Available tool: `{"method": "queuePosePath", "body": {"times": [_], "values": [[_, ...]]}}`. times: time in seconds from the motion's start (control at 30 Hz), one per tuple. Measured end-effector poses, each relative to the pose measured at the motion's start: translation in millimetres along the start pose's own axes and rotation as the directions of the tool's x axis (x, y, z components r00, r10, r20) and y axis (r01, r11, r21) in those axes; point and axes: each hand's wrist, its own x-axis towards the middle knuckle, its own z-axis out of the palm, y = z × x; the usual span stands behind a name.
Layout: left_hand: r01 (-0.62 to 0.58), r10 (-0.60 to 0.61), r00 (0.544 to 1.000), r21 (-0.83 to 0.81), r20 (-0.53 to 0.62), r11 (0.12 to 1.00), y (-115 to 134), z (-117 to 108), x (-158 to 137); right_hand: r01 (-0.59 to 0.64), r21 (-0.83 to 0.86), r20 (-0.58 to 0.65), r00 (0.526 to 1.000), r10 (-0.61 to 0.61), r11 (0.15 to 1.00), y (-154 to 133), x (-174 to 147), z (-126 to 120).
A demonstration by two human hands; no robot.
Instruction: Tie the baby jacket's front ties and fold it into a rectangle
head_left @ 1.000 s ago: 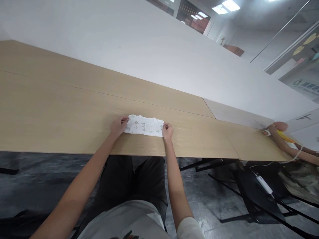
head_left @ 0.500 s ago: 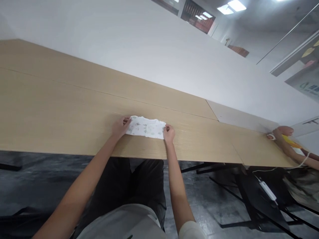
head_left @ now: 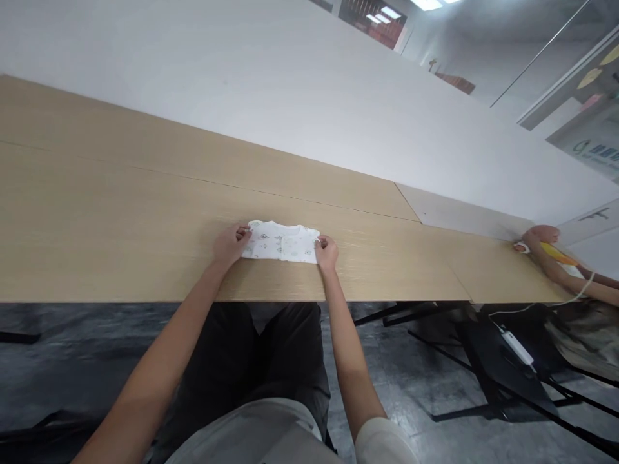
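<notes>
A small white baby garment (head_left: pixel 294 245) with a scattered print lies folded into a flat strip on the wooden table. Its top edge dips in a shallow neckline curve, and a vertical seam or opening runs down the middle. My left hand (head_left: pixel 231 245) pinches the left end between thumb and fingers. At the right end, my right hand (head_left: pixel 327 252) grips the edge the same way, its fingers curled. Both hands rest close to the tabletop.
The long wooden table (head_left: pixel 120 238) runs along a white wall (head_left: pixel 232 84). Far right, another person's arm (head_left: pixel 556 269) rests beside a doll-like figure with yellow clothing (head_left: pixel 556 253). A black folding chair (head_left: pixel 503 361) holds a white power strip (head_left: pixel 517 348).
Both hands keep their hold on the garment's ends, and the garment stays flat. The camera view has shifted slightly.
</notes>
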Motion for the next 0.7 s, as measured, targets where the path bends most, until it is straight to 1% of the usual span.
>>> {"method": "queuePosePath", "body": {"times": [0.2, 0.4, 0.7], "values": [[-0.013, 0.012, 0.999, 0.016, 0.036, 1.0, 0.7, -0.5, 1.8, 0.022, 0.022, -0.029, 0.999, -0.021, 1.0, 0.7, 0.5, 1.2], [-0.027, 0.027, 0.999, 0.018, 0.034, 0.999, -0.9, -0.7, 2.1, 0.02, -0.001, -0.014, 1.0, -0.02, 1.0, -2.0, -0.9, -1.1], [-0.031, 0.03, 0.999, 0.032, 0.034, 0.999, -0.7, -0.5, 2.2, 0.021, 0.034, -0.031, 0.999, -0.02, 0.999, -2.5, 0.2, -0.8]]}}
